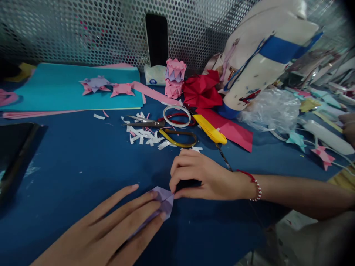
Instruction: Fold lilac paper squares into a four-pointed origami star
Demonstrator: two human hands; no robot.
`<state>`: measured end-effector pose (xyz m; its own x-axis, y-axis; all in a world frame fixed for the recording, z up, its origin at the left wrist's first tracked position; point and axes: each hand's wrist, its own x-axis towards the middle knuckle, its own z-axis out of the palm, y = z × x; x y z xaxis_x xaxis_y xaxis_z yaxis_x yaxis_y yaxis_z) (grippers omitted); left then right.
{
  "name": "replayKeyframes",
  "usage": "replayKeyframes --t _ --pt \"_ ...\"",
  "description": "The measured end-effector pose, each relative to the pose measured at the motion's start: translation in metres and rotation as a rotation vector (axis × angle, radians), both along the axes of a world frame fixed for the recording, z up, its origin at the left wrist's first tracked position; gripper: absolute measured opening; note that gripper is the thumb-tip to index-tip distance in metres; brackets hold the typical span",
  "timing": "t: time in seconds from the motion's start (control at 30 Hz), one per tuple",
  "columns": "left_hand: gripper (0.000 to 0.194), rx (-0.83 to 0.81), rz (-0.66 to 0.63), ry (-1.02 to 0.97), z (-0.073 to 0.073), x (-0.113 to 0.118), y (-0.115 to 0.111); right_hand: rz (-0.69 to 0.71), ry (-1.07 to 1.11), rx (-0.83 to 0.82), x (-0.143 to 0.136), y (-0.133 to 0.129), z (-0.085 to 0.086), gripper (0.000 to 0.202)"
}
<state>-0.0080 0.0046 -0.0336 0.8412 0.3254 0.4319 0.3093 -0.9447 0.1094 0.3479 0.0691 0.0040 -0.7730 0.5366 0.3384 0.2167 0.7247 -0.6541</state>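
Observation:
A small piece of folded purple paper (167,202) lies on the blue tabletop near the front. Across it rests my left hand (111,225), laid flat with its fingers stretched and slightly spread, covering much of the sheet. My right hand (199,175) pinches the paper's right edge between thumb and forefinger; a red cord and beaded bracelet circle that wrist. Beyond the hands lie scissors (177,137) with a yellow-and-dark handle, a white tape ring (177,125) and a yellow utility knife (210,129).
White paper scraps (144,137) surround the scissors. Turquoise sheets (63,88) carry folded pink and purple pieces. Behind stand a phone (156,38), a pink-purple paper stack (175,78), a red paper flower (202,90) and a bottle (257,74). Another person's hand (348,125) shows far right.

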Motion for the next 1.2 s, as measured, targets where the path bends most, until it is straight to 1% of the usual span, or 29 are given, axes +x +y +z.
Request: replayKeyframes --t 0.13,0.27,0.4,0.5,0.63,0.77,0.87,0.93,1.0,1.13,1.2 --pt "0.059 -0.021 0.025 -0.049 -0.004 0.009 -0.004 0.011 -0.012 0.069 -0.001 -0.004 -0.002 0.017" --pt "0.067 -0.032 0.030 -0.041 -0.006 0.010 -0.006 0.008 0.003 0.063 -0.002 -0.003 -0.002 0.015" --pt "0.074 -0.027 0.025 -0.031 -0.003 0.009 -0.006 0.020 -0.009 0.046 -0.002 -0.002 -0.002 0.016" --pt "0.068 -0.004 0.021 -0.014 -0.001 0.011 -0.005 0.025 -0.004 0.039 -0.002 -0.002 -0.002 0.017" --pt "0.058 0.044 -0.020 -0.002 0.000 0.013 -0.003 0.013 -0.003 0.061 -0.002 -0.003 -0.002 0.018" --pt "0.057 0.075 -0.015 0.012 -0.003 0.010 -0.003 -0.017 -0.001 0.054 -0.003 -0.005 0.001 0.017" --pt "0.058 0.089 -0.008 0.030 -0.005 0.008 -0.005 -0.052 0.112 0.050 -0.004 -0.008 0.003 0.014" --pt "0.059 0.088 -0.008 0.040 -0.005 0.007 -0.005 -0.071 0.174 0.120 -0.005 -0.010 0.003 0.014" --pt "0.058 0.085 -0.009 0.049 -0.006 0.006 -0.005 -0.073 0.195 0.228 -0.005 -0.012 0.001 0.015" --pt "0.056 0.083 -0.011 0.044 -0.005 0.007 -0.005 -0.044 0.240 0.415 -0.002 -0.014 -0.006 0.025" --pt "0.056 0.081 -0.008 0.033 -0.006 0.008 -0.006 -0.005 0.224 0.519 0.000 -0.015 -0.009 0.031"
